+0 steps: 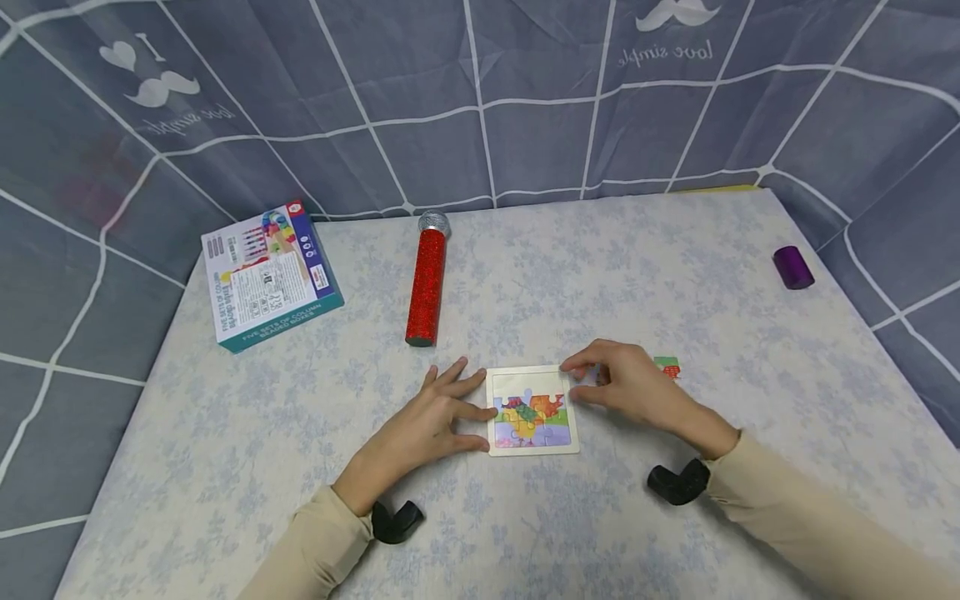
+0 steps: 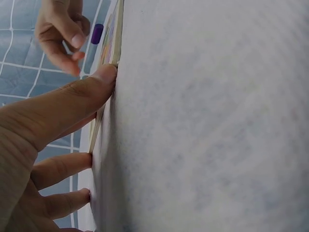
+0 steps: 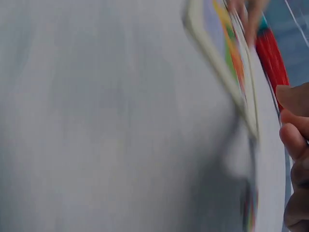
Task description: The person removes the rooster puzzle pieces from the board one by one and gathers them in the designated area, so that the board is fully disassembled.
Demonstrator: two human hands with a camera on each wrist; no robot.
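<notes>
A small jigsaw puzzle (image 1: 534, 410) in a pale square frame lies on the table, its lower part filled with colourful pieces and its upper part bare. My left hand (image 1: 427, 425) spreads its fingers along the frame's left edge; in the left wrist view, the thumb (image 2: 104, 75) touches that edge. At the upper right corner is my right hand (image 1: 633, 383), thumb and forefinger bent and apart with nothing seen between them. Loose puzzle pieces (image 1: 666, 365) lie beside and partly behind this hand. In the right wrist view the puzzle frame (image 3: 219, 65) looks blurred.
A red glittery microphone-shaped tube (image 1: 426, 283) lies behind the puzzle. To the left is a bead-toy box (image 1: 270, 275). A purple cylinder (image 1: 793, 267) lies near the table's right edge. A grey-blue grid curtain (image 1: 420, 158) hangs around the back and sides.
</notes>
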